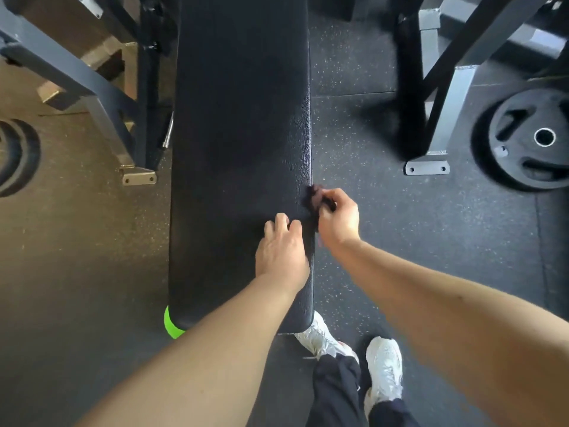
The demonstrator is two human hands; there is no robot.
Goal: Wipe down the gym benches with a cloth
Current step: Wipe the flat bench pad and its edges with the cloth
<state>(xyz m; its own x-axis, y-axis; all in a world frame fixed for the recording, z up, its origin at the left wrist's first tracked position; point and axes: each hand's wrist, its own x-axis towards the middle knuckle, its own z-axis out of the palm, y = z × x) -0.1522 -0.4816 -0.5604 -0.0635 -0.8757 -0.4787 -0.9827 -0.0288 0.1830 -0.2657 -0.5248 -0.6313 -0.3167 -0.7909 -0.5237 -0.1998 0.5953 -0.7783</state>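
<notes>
Head view shows the black bench (240, 118) running lengthwise; the right hand (338, 215) grips a dark cloth (314, 197) against the bench's right edge. The left hand (281, 251) rests on the pad beside it, fingers relaxed; a weight plate (532, 140) lies well right of the bench.

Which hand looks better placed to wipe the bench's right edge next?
The right hand: it grips the dark cloth right against the bench pad's right edge. The left hand rests on the pad top and holds nothing, so it likely just steadies.

cloth (313, 197) blurred, bench (240, 118) far end cropped
</notes>
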